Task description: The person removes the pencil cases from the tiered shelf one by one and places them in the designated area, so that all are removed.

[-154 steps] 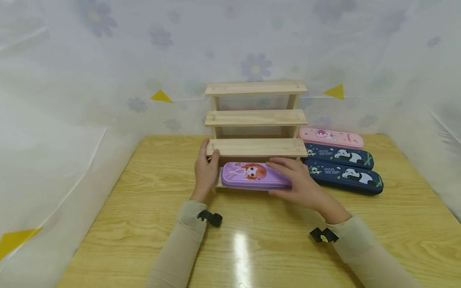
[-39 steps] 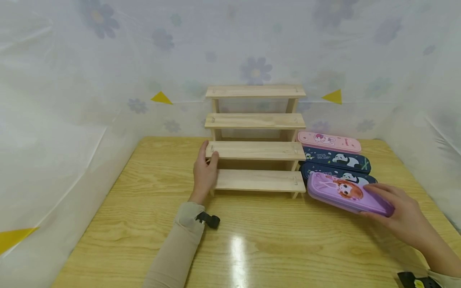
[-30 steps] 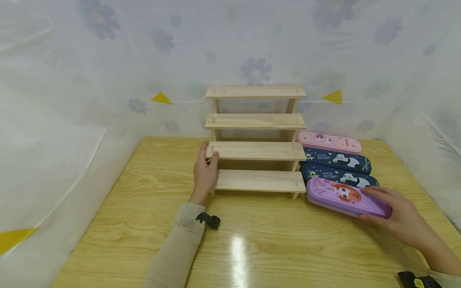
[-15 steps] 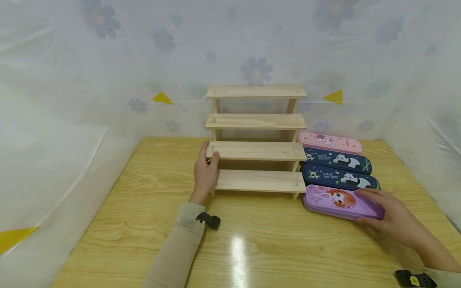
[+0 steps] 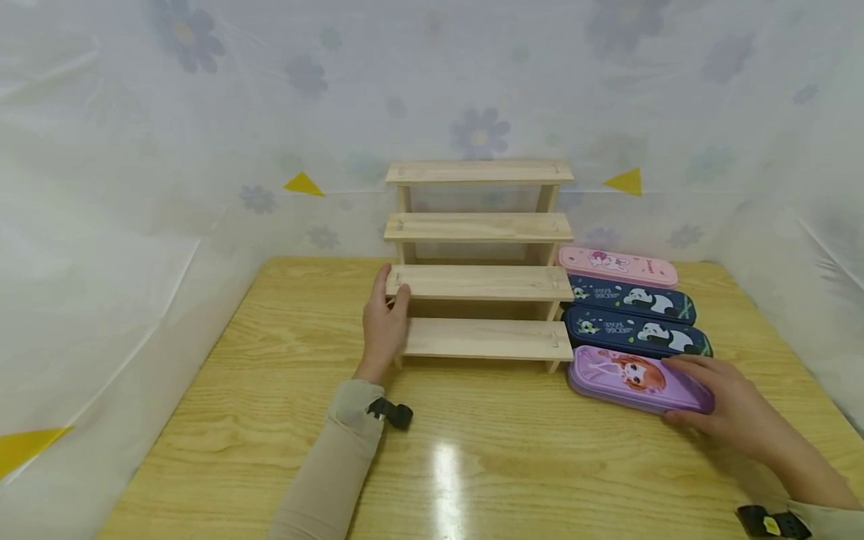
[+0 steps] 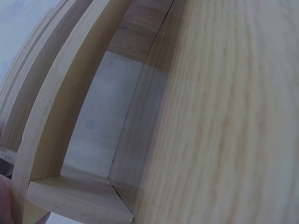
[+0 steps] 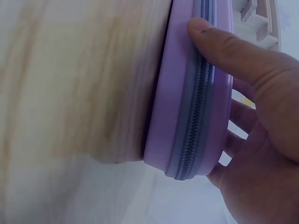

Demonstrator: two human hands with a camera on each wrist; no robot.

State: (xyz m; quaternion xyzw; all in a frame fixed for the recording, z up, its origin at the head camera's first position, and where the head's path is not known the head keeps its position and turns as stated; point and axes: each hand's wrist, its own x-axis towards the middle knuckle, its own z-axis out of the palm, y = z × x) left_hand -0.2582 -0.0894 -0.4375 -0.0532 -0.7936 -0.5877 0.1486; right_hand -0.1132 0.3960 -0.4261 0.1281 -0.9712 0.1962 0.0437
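Observation:
My right hand point(image 5: 732, 405) grips the right end of a purple pencil case point(image 5: 634, 379) with a cartoon girl on its lid. The case lies on the table, in front of the nearer navy panda pencil case point(image 5: 634, 330). In the right wrist view, the thumb point(image 7: 233, 49) presses across the zipped side point(image 7: 191, 116), with the other fingers behind. My left hand point(image 5: 383, 330) holds the left end of the second step from the bottom of a wooden tiered rack point(image 5: 479, 281). In the left wrist view, the rack's boards point(image 6: 51, 107) fill the left part; only a sliver of hand shows.
Behind the nearer navy case lie another navy panda case point(image 5: 648, 300) and a pink rabbit case point(image 5: 617, 266), right of the rack. All stand on a wood-grain table point(image 5: 283, 420). White flowered sheeting point(image 5: 432, 90) encloses the back and sides.
My right hand has taken the purple pencil case off the rack's lowest step, carried it right and set it on the table before the navy cases. My left hand has stayed on the rack.

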